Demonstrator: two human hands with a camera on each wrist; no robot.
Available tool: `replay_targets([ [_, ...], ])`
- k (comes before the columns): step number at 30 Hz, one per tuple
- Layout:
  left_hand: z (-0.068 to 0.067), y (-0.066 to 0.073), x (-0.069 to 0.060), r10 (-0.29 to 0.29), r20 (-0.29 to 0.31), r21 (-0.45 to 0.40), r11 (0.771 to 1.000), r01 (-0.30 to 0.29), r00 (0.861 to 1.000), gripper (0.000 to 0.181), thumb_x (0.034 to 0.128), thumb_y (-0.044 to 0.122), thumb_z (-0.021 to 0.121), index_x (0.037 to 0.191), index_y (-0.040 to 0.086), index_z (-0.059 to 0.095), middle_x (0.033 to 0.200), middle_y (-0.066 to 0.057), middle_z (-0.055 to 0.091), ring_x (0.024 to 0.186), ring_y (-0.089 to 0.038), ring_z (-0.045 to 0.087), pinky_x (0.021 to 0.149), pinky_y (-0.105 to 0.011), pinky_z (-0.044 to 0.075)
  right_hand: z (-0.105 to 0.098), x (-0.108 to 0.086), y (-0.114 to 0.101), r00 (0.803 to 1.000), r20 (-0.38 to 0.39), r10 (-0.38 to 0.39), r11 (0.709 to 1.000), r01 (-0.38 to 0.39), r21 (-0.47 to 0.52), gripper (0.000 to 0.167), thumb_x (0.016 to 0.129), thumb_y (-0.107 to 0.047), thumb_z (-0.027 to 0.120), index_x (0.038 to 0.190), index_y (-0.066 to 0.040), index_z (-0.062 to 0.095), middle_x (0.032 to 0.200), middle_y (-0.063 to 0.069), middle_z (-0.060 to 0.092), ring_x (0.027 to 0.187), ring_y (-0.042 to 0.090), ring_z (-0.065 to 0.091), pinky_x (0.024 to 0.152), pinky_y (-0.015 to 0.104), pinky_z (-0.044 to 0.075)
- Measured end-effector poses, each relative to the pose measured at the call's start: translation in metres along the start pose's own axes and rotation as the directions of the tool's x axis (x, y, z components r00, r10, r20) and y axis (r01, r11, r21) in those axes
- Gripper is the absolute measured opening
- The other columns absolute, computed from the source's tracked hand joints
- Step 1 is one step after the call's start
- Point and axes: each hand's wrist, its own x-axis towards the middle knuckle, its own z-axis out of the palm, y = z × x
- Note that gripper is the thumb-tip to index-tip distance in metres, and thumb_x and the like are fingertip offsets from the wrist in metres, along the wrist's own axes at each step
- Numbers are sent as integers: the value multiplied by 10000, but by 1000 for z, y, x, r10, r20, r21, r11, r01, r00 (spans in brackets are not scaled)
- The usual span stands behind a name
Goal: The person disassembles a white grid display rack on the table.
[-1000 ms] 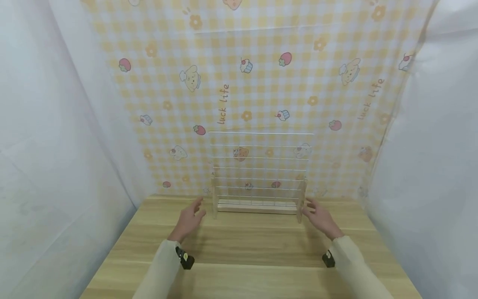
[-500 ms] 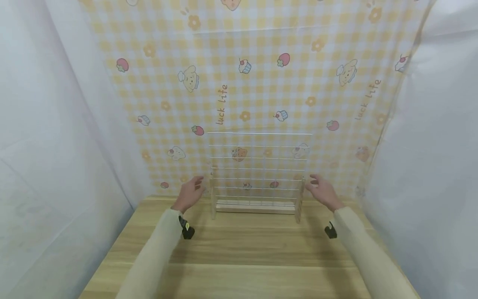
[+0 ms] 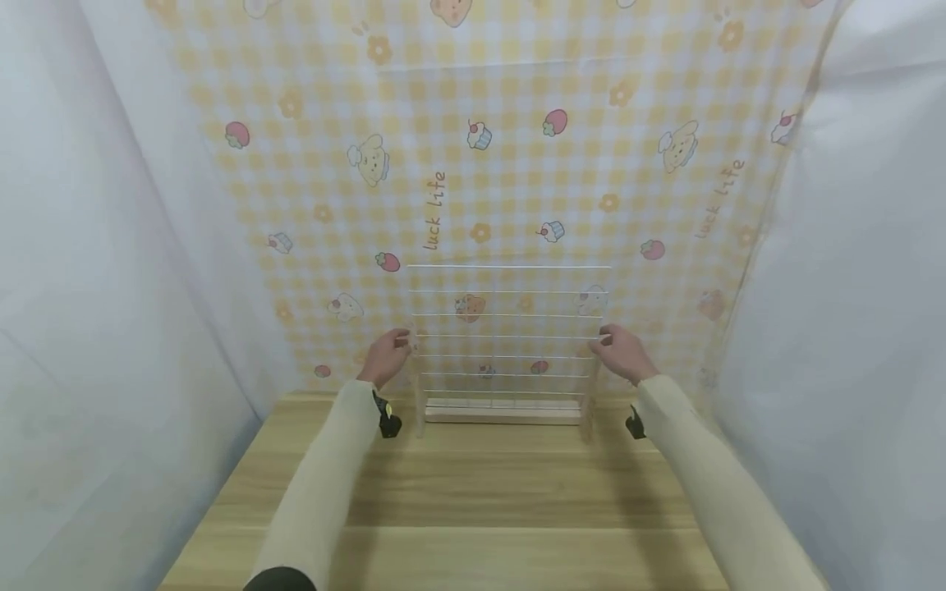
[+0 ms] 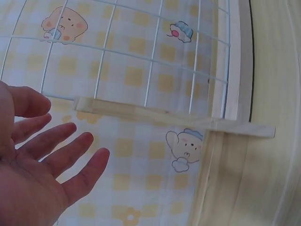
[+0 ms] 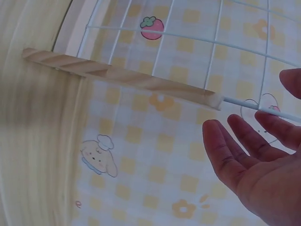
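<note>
A white wire grid panel [image 3: 493, 315] stands upright in a wooden base [image 3: 502, 414] with a post on each side. My left hand [image 3: 388, 358] is at the panel's left edge, near the top of the left wooden post [image 4: 150, 112]. In the left wrist view its fingers are spread and loosely bent, with nothing in them. My right hand [image 3: 623, 355] is at the opposite edge, by the top of the right wooden post [image 5: 141, 84]. Its thumb and fingers lie on either side of the edge wire in the right wrist view; contact is unclear.
The stand rests toward the back of a light wood-grain table [image 3: 517, 476]. Behind it hangs a yellow-checked cloth [image 3: 510, 180] printed with cartoon figures. White sheets enclose the left side [image 3: 96, 328] and right side [image 3: 850, 328].
Both hands have risen from beside the foot of the stand to the upper ends of its posts, and have come closer to the panel's edges. The stand stays in place.
</note>
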Motion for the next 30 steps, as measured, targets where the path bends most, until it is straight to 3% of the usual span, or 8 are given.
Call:
replay_targets([
  [6, 10, 1, 6, 7, -36, -2, 1000, -7, 999, 430, 1017, 109, 492, 1430, -14, 505, 1467, -228, 538, 1348, -402, 529, 1077, -530, 480, 8, 6, 3, 996, -90, -12, 1000, 11, -9, 443, 1024, -192, 481, 1306, 150, 510, 1318, 368, 562, 1215, 504, 553, 1005, 571, 505],
  [18, 18, 1, 5, 37, -164, 49, 998, -29, 986, 344, 1013, 157, 585, 1321, 10, 633, 1370, -214, 629, 1231, -386, 632, 986, -519, 546, 23, 19, 28, 973, -231, 11, 999, -1, 44, 331, 969, -135, 528, 1189, 62, 679, 1246, 283, 673, 1161, 463, 614, 1004, 572, 506],
  [23, 24, -1, 5, 26, -270, 56, 998, -12, 962, 284, 983, 188, 646, 1203, 20, 711, 1249, -189, 707, 1136, -357, 686, 915, -491, 578, 27, 14, 28, 965, -262, 5, 997, 14, 71, 294, 978, -117, 553, 1169, 63, 687, 1215, 284, 686, 1121, 453, 633, 978, 568, 520],
  [26, 27, -2, 5, 46, -337, 82, 996, -19, 940, 228, 961, 172, 677, 1112, 15, 746, 1130, -188, 748, 1027, -345, 716, 835, -473, 592, 31, 13, 26, 963, -268, 12, 997, 9, 77, 291, 987, -103, 551, 1185, 75, 668, 1223, 297, 675, 1134, 460, 626, 982, 565, 521],
  [30, 29, -1, 7, 84, -380, 125, 991, -39, 921, 195, 957, 151, 682, 1072, 11, 754, 1053, -185, 763, 953, -333, 717, 808, -469, 585, 33, 15, 26, 957, -287, 37, 996, -12, 89, 292, 991, -106, 549, 1200, 67, 655, 1232, 293, 670, 1153, 449, 622, 999, 551, 519],
])
